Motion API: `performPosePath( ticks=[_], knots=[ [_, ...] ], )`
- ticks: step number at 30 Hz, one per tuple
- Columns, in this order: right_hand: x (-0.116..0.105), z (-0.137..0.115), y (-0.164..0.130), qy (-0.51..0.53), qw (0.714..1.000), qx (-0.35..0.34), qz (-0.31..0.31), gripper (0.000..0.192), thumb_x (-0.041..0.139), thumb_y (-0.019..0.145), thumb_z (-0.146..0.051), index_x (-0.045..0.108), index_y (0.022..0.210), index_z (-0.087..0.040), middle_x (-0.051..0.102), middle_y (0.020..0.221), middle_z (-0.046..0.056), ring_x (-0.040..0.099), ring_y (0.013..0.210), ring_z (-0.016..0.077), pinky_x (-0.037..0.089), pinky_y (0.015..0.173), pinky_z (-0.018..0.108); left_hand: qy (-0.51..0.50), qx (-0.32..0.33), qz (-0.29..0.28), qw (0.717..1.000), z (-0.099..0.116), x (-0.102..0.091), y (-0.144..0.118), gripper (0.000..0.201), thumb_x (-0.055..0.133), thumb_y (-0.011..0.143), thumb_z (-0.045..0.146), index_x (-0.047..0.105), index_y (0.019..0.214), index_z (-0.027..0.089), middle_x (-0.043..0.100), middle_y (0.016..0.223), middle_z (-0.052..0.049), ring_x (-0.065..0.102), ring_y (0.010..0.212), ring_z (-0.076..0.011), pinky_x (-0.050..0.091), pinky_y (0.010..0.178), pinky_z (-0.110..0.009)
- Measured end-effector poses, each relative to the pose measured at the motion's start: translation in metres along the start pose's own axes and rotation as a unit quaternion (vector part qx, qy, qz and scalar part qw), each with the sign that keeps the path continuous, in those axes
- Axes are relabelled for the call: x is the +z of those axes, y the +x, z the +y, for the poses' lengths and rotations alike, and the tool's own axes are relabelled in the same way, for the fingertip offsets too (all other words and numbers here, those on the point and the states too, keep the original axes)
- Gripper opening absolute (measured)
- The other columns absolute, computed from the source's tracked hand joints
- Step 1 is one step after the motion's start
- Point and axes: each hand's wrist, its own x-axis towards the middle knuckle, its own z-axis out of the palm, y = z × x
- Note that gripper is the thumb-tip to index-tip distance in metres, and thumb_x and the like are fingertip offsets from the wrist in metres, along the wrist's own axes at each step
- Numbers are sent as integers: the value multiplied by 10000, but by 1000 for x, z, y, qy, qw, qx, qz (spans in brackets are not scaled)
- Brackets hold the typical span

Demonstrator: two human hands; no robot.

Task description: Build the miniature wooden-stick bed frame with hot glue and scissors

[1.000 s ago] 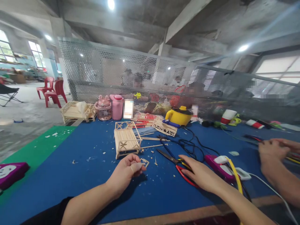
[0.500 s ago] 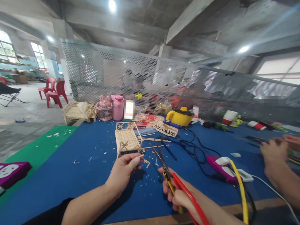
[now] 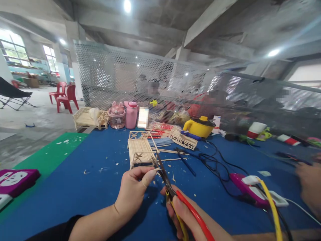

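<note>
My left hand [image 3: 136, 187] pinches a thin, short wooden stick [image 3: 157, 169] between thumb and forefinger. In my right hand [image 3: 184, 207] are scissors [image 3: 165, 180] with long dark blades and a red handle; a yellow handle part also shows in the same grip. The blades are parted, and the stick's free end lies across them; whether it touches both edges I cannot tell. Just beyond my hands stands a small bed-like frame [image 3: 141, 149] made of wooden sticks, with crossed pieces at its ends.
Behind lie loose sticks [image 3: 160, 129], a small wooden lattice piece [image 3: 184, 139] and a yellow pot [image 3: 202, 126]. Pliers [image 3: 185, 162] and a black cable [image 3: 210, 160] lie right, near a purple power strip [image 3: 248, 190]. Another person's hand [image 3: 309, 180] is at far right.
My right hand has brought the scissors left and forward, so the blades now meet the stick at my left fingertips. The whole view has shifted slightly.
</note>
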Motion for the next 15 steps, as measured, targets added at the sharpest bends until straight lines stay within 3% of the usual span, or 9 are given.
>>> performPosePath(
  ticks=[5,9,12,15],
  knots=[
    [-3,8,0,29,999,1,-36,708,437,714,-786,465,1177,-252,521,749,-22,504,535,78,432,516,204,34,36,34,998,1,-2,0,172,704,705,348,761,761,195,762,776,-47,686,723,-179,526,700,-252],
    [0,9,2,52,997,7,-56,696,460,714,-773,466,1165,-244,506,716,-32,519,536,83,450,529,215,94,132,26,986,0,-5,-3,111,711,708,309,771,774,244,765,822,-39,707,762,-191,537,734,-262],
    [5,4,1,81,996,1,-47,709,440,710,-786,466,1155,-235,500,707,-33,516,521,86,460,510,223,127,178,18,976,-2,-6,-6,85,716,714,287,772,773,262,764,807,-35,707,749,-194,538,726,-269],
    [11,0,-1,109,994,-13,-28,716,449,692,-796,483,1124,-225,493,703,-29,495,503,83,450,473,216,152,177,4,972,-1,-6,-7,77,718,720,285,772,773,272,762,784,-35,701,735,-200,532,714,-278]
  ],
)
